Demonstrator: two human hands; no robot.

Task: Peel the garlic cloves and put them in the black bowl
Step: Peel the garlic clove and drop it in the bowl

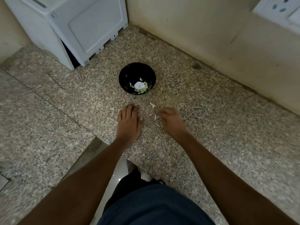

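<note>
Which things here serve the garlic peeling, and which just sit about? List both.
For the job: black bowl; peeled garlic cloves in it; left hand flat on the counter; right hand with fingers curled; peel scraps between bowl and hands.

Just there: white appliance at the back left; wall socket at the upper right.

A round black bowl [137,78] is seen on a speckled granite counter [211,127], pale peeled garlic cloves [140,87] heaped inside. The left hand [129,122] is laid flat, fingers extended. The right hand [170,120] is curled loosely beside thin papery skin scraps [152,105]. A white plastic appliance [73,28] is noted behind.
</note>
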